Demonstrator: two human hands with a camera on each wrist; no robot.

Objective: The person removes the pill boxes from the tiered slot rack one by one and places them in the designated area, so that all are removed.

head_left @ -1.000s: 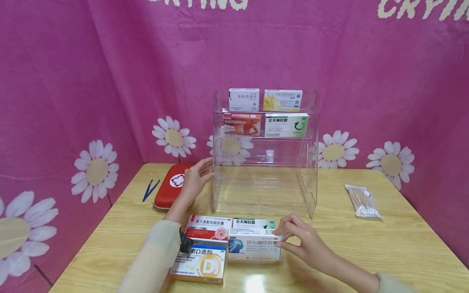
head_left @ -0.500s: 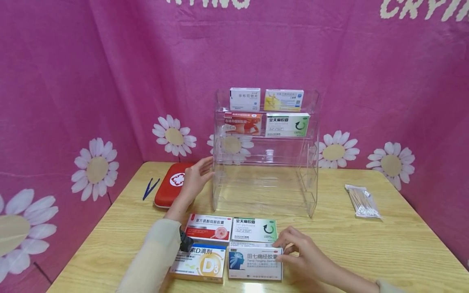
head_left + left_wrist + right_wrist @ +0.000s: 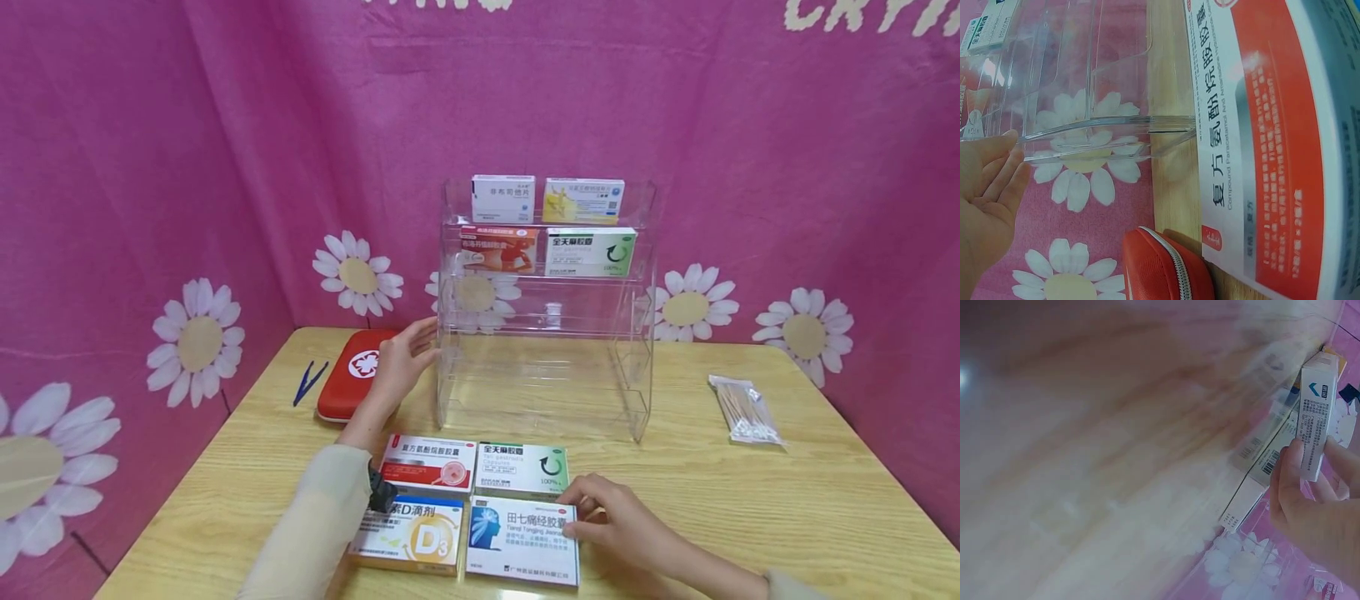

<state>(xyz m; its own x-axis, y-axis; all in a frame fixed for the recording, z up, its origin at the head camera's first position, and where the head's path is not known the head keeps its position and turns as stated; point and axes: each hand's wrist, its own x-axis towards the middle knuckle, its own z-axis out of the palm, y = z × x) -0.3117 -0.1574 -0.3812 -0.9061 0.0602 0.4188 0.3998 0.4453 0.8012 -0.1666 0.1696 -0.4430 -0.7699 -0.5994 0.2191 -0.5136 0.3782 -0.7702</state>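
1. The white-and-blue medicine box (image 3: pixel 523 540) lies flat on the bench (image 3: pixel 750 500), front right of a block of four boxes, label up so it can be read.
2. The right hand (image 3: pixel 611 521) has its grip closed on that box's right end, thumb and fingertips pinching the short edge (the right wrist view shows the end flap (image 3: pixel 1315 425) between them).
3. Beside it lie the D3 box (image 3: pixel 411 537), the red box (image 3: pixel 429 463) and the green box (image 3: pixel 522 468), edges touching.
4. The left hand (image 3: pixel 401 367), grip released, lays straight fingers against the clear shelf rack (image 3: pixel 637 333), seemingly to steady it.
5. Four boxes stand on its upper tiers; a red first-aid pouch (image 3: pixel 348 379), blue tweezers (image 3: pixel 309 382) and bagged swabs (image 3: pixel 745 410) lie further out.
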